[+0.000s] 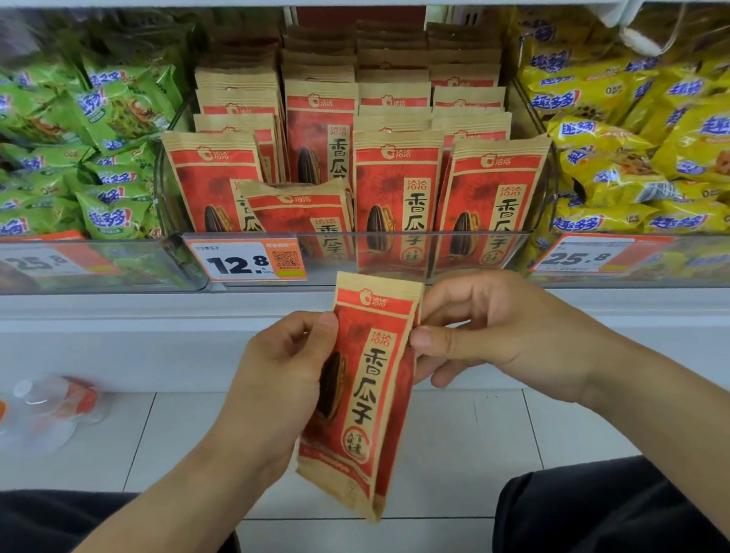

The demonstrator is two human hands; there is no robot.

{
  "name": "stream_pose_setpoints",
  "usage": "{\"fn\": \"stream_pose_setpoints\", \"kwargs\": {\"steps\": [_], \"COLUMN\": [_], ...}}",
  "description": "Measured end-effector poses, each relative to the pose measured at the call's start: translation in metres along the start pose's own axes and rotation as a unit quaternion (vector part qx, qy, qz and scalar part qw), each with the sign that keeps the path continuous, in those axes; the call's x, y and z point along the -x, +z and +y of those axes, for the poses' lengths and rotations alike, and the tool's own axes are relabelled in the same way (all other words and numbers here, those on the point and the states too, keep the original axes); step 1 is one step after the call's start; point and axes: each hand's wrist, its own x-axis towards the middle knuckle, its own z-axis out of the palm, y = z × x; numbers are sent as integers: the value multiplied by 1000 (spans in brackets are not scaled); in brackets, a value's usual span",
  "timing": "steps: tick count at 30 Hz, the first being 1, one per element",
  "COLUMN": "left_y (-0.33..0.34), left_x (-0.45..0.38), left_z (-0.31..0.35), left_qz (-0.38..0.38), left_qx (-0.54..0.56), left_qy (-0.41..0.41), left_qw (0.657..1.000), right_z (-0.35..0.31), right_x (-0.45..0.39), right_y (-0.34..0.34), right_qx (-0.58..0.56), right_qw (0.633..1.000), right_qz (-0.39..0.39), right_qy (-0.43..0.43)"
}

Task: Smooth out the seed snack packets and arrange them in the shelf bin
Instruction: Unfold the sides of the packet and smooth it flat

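Two hands, left hand (281,367), right hand (493,332), upright packet (372,387)

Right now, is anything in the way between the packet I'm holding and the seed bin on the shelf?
Partly. The held packet, gripped by the left hand and right hand, sits below the bin's clear front wall, so it must go up over that. In the front row, a slumped packet leans across the gap.

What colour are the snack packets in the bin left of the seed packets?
Green packets, with blue and white lettering; the head view, the only one, shows them.
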Motion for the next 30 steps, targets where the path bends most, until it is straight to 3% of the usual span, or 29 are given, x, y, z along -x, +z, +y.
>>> {"fn": "stream_pose_setpoints", "kwargs": {"steps": [5,8,12,23,30], "left_y": [3,6,8,5,3], "left_x": [-1,7,11,7,6], "left_z": [-4,1,-2,-7,-8], "left_qz": [84,53,1,0,29], "left_qx": [-58,-67,-118,-112,-112], "left_qy": [143,205,207,166,170], "left_qw": [984,975,971,980,979], "right_z": [4,4,4,4,8], "right_x": [-1,-3,-4,-4,1], "right_y": [4,6,11,18,26], "right_qx": [14,33,29,34,228], "right_qw": [998,997,997,997,973], "right_qz": [55,76,77,71,17], "right_qy": [9,3,0,12,15]}}
